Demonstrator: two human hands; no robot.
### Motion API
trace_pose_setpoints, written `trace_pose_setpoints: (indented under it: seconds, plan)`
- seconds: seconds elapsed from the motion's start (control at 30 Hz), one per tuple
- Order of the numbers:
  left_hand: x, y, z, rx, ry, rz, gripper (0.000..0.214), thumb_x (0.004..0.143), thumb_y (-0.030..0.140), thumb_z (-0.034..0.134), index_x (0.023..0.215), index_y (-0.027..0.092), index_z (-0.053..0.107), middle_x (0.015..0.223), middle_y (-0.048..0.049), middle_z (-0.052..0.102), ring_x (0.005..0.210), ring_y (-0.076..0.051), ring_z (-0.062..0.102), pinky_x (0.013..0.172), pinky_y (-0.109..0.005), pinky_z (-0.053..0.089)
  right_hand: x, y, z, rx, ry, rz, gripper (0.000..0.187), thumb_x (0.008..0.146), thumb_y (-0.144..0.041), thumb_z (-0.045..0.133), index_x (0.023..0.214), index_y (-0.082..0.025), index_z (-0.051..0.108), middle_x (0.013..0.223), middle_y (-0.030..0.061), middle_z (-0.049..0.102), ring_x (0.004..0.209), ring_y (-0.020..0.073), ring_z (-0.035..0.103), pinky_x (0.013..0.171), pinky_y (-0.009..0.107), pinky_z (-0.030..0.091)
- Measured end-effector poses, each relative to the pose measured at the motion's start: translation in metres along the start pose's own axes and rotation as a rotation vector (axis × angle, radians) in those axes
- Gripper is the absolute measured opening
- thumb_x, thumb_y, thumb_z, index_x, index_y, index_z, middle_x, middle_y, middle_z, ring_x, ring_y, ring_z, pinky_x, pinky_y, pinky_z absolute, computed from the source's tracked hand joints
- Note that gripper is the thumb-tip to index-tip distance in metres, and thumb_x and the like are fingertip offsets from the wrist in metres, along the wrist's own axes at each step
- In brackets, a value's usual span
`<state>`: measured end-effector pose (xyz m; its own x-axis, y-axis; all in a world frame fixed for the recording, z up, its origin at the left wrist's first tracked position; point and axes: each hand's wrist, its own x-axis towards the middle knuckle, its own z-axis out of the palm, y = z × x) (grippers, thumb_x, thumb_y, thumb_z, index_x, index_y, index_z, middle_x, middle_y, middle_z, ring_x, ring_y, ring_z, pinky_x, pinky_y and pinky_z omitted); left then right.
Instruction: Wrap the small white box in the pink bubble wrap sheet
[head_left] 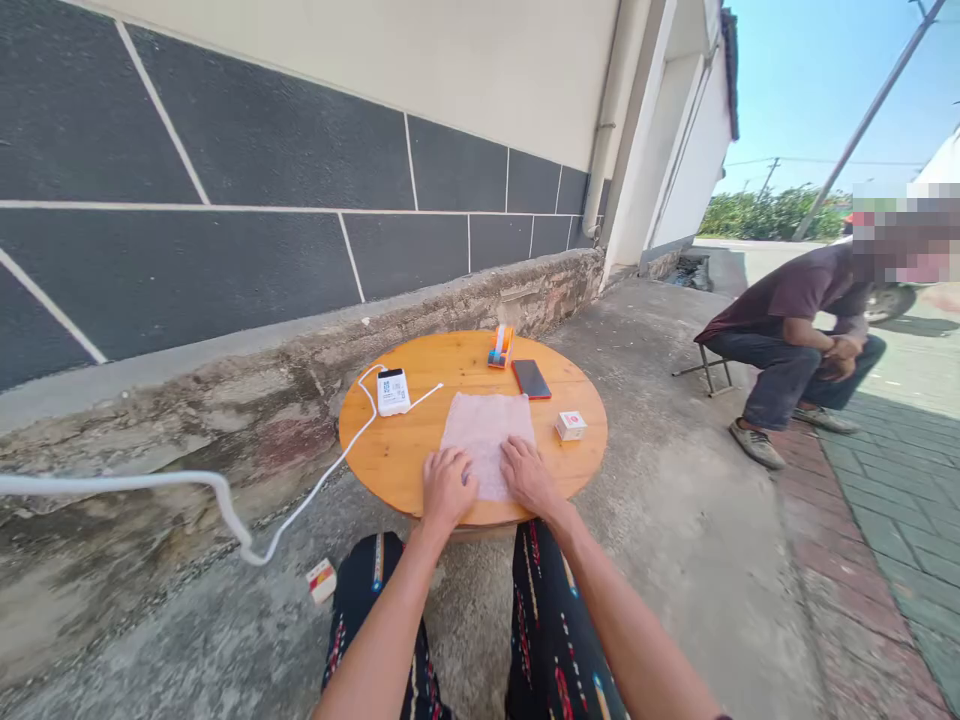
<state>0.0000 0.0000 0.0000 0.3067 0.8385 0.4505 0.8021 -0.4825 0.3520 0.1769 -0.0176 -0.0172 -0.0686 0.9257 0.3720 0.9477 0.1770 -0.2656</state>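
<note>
A pale pink, roughly square sheet [487,425], which looks like bubble wrap, lies spread on the round wooden table [360,440]. My left hand [448,485] rests on its near left edge, fingers stretched out. On the near right part of the sheet lies my right hand [526,474], also with fingers extended. Neither hand holds anything. Beyond the sheet's far right corner is a dark phone [532,379] with a red edge. A small white box [571,426] with pink print sits right of the sheet.
An orange and blue tape dispenser [500,347] stands at the table's far side. A white power-strip-like device [392,392] with a white cable [225,500] is at left. A small red-and-cream box [321,580] lies on the ground. A person [795,330] sits on a stool at right.
</note>
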Motion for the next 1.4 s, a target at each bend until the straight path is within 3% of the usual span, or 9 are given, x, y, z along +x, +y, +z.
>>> trace_pose_setpoints:
  seconds: [0.27, 0.47, 0.63, 0.8, 0.93, 1.07, 1.17, 1.27, 1.4]
  plan:
    - [0.013, 0.006, -0.001, 0.098, -0.059, 0.010, 0.028, 0.075, 0.014, 0.050, 0.096, 0.023, 0.066, 0.114, -0.0055, 0.064, 0.108, -0.025, 0.054, 0.101, -0.047, 0.034, -0.003, 0.008, 0.003, 0.063, -0.005, -0.001, 0.041, 0.090, -0.025, 0.045, 0.130, -0.016, 0.050, 0.140, 0.0136, 0.047, 0.131, 0.0269, 0.038, 0.106, 0.046, 0.031]
    - [0.058, 0.020, 0.019, 0.058, -0.197, 0.232, 0.035, 0.079, 0.013, 0.048, 0.109, 0.021, 0.064, 0.124, -0.0055, 0.060, 0.118, -0.022, 0.049, 0.104, -0.038, 0.036, -0.004, 0.005, 0.003, 0.101, 0.005, 0.049, 0.042, 0.090, -0.025, 0.045, 0.131, -0.019, 0.049, 0.142, 0.0117, 0.045, 0.132, 0.0291, 0.036, 0.106, 0.048, 0.030]
    - [0.072, -0.001, 0.025, 0.019, -0.257, 0.210, 0.030, 0.084, 0.024, 0.050, 0.112, 0.023, 0.063, 0.126, -0.0051, 0.058, 0.118, -0.022, 0.050, 0.104, -0.041, 0.037, -0.004, 0.007, 0.004, 0.163, 0.002, 0.064, 0.043, 0.089, -0.024, 0.047, 0.131, -0.019, 0.050, 0.142, 0.0113, 0.045, 0.133, 0.0288, 0.035, 0.108, 0.048, 0.028]
    - [0.056, -0.030, 0.017, -0.009, -0.204, 0.104, 0.031, 0.085, 0.028, 0.050, 0.114, 0.023, 0.061, 0.129, -0.0057, 0.056, 0.121, -0.023, 0.049, 0.104, -0.044, 0.039, -0.003, 0.007, 0.006, 0.222, -0.011, 0.075, 0.045, 0.087, -0.023, 0.049, 0.132, -0.019, 0.049, 0.144, 0.0110, 0.042, 0.135, 0.0288, 0.033, 0.109, 0.050, 0.027]
    - [0.047, -0.034, 0.016, -0.061, -0.147, 0.064, 0.031, 0.086, 0.030, 0.051, 0.115, 0.024, 0.060, 0.128, -0.0058, 0.057, 0.121, -0.023, 0.049, 0.104, -0.044, 0.040, -0.005, 0.010, -0.005, 0.311, -0.041, 0.068, 0.045, 0.085, -0.021, 0.051, 0.130, -0.018, 0.052, 0.144, 0.0114, 0.042, 0.133, 0.0294, 0.035, 0.109, 0.050, 0.030]
    - [0.047, -0.033, 0.016, -0.097, -0.081, 0.052, 0.030, 0.085, 0.029, 0.052, 0.113, 0.023, 0.060, 0.125, -0.0054, 0.058, 0.120, -0.022, 0.050, 0.104, -0.043, 0.041, -0.012, 0.039, -0.032, 0.488, 0.019, 0.000, 0.035, 0.089, -0.022, 0.045, 0.123, -0.022, 0.056, 0.143, 0.0073, 0.043, 0.130, 0.0237, 0.042, 0.104, 0.043, 0.040]
    - [0.047, -0.033, 0.016, -0.103, -0.050, 0.033, 0.027, 0.084, 0.027, 0.052, 0.109, 0.024, 0.062, 0.122, -0.0044, 0.060, 0.118, -0.022, 0.052, 0.103, -0.043, 0.042, -0.013, 0.080, -0.054, 0.453, 0.199, 0.125, 0.035, 0.089, -0.023, 0.045, 0.123, -0.024, 0.056, 0.134, 0.0079, 0.051, 0.125, 0.0234, 0.047, 0.105, 0.043, 0.040]
    - [0.048, -0.034, 0.018, -0.094, -0.044, 0.008, 0.025, 0.082, 0.026, 0.052, 0.104, 0.023, 0.064, 0.118, -0.0039, 0.062, 0.115, -0.022, 0.054, 0.101, -0.042, 0.043, -0.005, 0.123, -0.064, 0.396, 0.268, 0.254, 0.046, 0.085, -0.026, 0.049, 0.131, -0.025, 0.048, 0.136, 0.0090, 0.049, 0.125, 0.0258, 0.046, 0.102, 0.047, 0.041]
    - [0.049, -0.034, 0.019, -0.069, -0.051, -0.022, 0.023, 0.081, 0.025, 0.054, 0.101, 0.024, 0.065, 0.117, -0.0033, 0.062, 0.112, -0.022, 0.054, 0.100, -0.041, 0.042, 0.007, 0.157, -0.060, 0.514, 0.109, 0.279, 0.062, 0.081, -0.032, 0.054, 0.139, -0.023, 0.036, 0.137, 0.0108, 0.049, 0.124, 0.0265, 0.049, 0.101, 0.046, 0.041]
